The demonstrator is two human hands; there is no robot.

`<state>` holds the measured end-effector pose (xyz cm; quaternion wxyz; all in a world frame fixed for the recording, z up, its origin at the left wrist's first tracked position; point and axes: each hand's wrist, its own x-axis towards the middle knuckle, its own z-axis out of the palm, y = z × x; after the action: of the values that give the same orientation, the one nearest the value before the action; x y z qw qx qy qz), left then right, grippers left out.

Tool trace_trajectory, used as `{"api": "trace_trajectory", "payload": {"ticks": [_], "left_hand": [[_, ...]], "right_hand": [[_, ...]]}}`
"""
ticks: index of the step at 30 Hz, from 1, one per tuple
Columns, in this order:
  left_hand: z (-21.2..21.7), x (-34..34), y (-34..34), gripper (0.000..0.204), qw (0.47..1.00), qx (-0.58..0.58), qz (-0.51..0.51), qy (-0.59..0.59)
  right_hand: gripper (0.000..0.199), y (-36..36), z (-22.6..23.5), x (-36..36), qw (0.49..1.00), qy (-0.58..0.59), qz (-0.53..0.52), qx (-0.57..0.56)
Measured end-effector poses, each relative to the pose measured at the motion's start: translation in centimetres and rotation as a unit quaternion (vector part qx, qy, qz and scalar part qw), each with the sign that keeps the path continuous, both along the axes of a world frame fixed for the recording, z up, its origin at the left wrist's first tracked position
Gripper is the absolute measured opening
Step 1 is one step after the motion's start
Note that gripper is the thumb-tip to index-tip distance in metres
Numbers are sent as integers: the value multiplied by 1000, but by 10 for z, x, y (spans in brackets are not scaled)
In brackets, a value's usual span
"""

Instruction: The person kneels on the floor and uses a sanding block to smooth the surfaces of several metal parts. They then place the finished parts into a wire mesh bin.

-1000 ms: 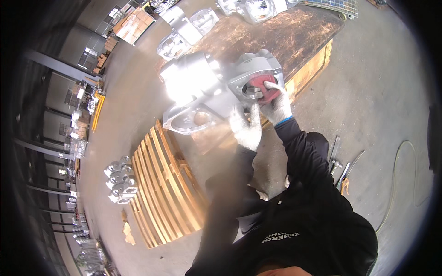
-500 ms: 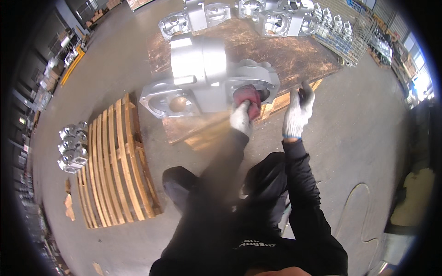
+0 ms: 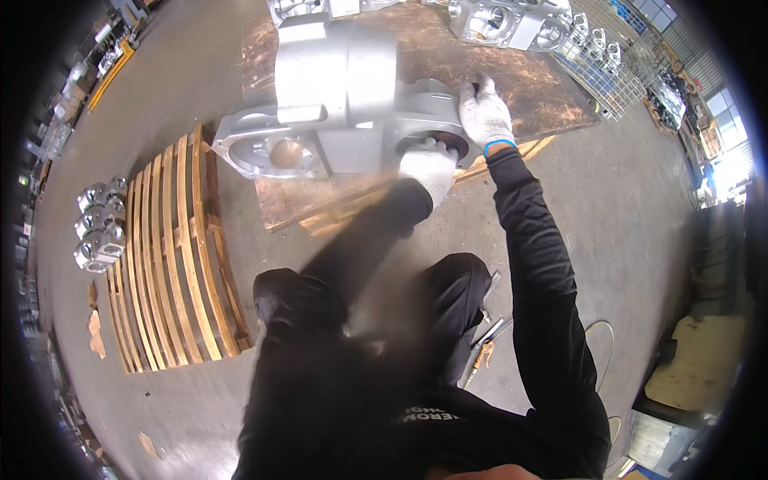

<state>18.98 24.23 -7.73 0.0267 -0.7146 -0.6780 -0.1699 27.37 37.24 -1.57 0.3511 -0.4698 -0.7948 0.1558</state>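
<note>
A large silver metal casting (image 3: 352, 148) with a thick cylindrical body and a round opening at each end lies on a worn wooden board (image 3: 528, 96). My left hand (image 3: 432, 170), in a white glove, reaches into its right opening with the fingers curled. A dark red pad (image 3: 454, 142) shows only as a small patch past those fingers; the rest is hidden by the hand and the rim. My right hand (image 3: 486, 116), gloved too, lies against the casting's right end, fingers extended and holding nothing.
More silver castings (image 3: 512, 24) stand along the board's far side, beside a wire mesh basket (image 3: 616, 80). To the left are a slatted wooden pallet (image 3: 172, 248) and stacked smaller castings (image 3: 102, 228). An orange-handled air gun (image 3: 480, 356) lies by my knee, and a hose (image 3: 612, 344) curves across the floor.
My left hand has pushed the red pad deeper into the opening, so less of it shows. My right hand has moved up and left onto the casting's end. The view has shifted slightly.
</note>
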Motion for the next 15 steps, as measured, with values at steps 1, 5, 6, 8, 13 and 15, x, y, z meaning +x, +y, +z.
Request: {"api": "trace_trajectory", "payload": {"ticks": [1, 5, 6, 8, 13, 15], "left_hand": [[0, -4, -1, 22, 984, -53, -2, 169], [7, -5, -4, 22, 984, -87, 24, 156], [10, -5, -3, 23, 992, -90, 35, 85], [14, -5, -3, 30, 997, -49, 55, -35], [10, -13, -8, 14, 561, 62, -67, -823], [6, -13, -11, 13, 368, 51, 18, -928]], "right_hand": [[57, 0, 1, 2, 1000, -7, -7, -12], [65, 1, 2, -2, 999, -36, -23, -31], [66, 2, 2, -5, 997, -55, -36, -38], [71, 3, 4, -9, 996, -73, -35, -46], [71, -2, 11, -6, 995, -82, -30, -54], [72, -5, 14, -3, 996, -56, -28, -64]]}}
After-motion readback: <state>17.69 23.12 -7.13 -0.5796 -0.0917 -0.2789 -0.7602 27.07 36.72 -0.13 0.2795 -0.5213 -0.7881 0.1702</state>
